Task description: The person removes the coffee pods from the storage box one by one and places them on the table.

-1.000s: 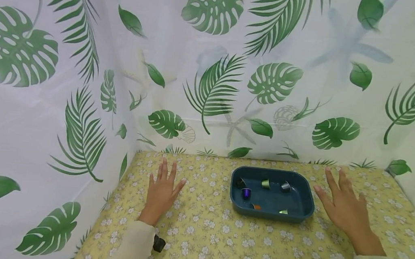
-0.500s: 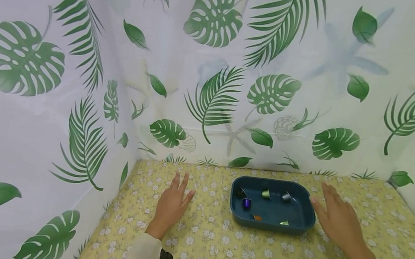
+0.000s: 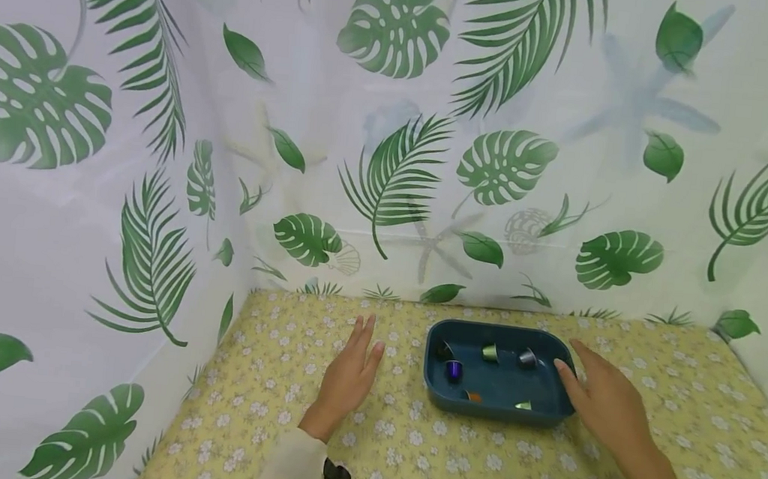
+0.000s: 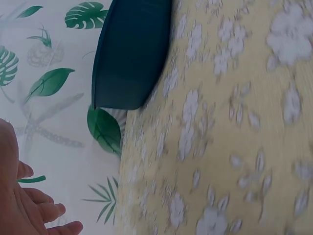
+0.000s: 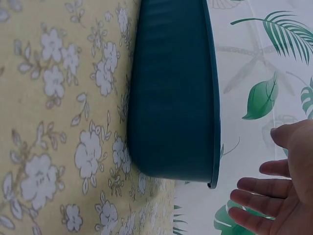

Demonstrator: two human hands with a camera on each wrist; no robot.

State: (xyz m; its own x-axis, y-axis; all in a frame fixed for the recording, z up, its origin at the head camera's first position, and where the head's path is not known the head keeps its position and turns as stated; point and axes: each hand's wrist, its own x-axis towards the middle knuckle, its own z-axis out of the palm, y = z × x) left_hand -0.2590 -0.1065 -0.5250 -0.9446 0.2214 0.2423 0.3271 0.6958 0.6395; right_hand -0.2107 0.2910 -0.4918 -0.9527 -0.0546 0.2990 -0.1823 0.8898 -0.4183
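A dark teal rectangular tub (image 3: 499, 410) stands on the table, with several small coffee capsules inside. Among them are a purple capsule (image 3: 454, 370), a silver capsule (image 3: 527, 357), a green capsule (image 3: 489, 352), a black capsule (image 3: 444, 350) and an orange capsule (image 3: 473, 397). My left hand (image 3: 348, 376) hovers left of the tub, apart from it, fingers extended and holding nothing. At the tub's right end is my right hand (image 3: 608, 407), its fingers extended beside the rim; in the right wrist view a gap shows between fingertips (image 5: 238, 213) and tub.
A yellow flowered cloth (image 3: 407, 467) covers the table. White curtains printed with green leaves (image 3: 381, 269) rise behind it and along the left side. Each wrist wears a small black device, such as the left wrist camera (image 3: 336, 477).
My left hand has moved right, toward the tub. My right hand has come left, close to the tub's right end. The tub and its capsules keep their places on the cloth.
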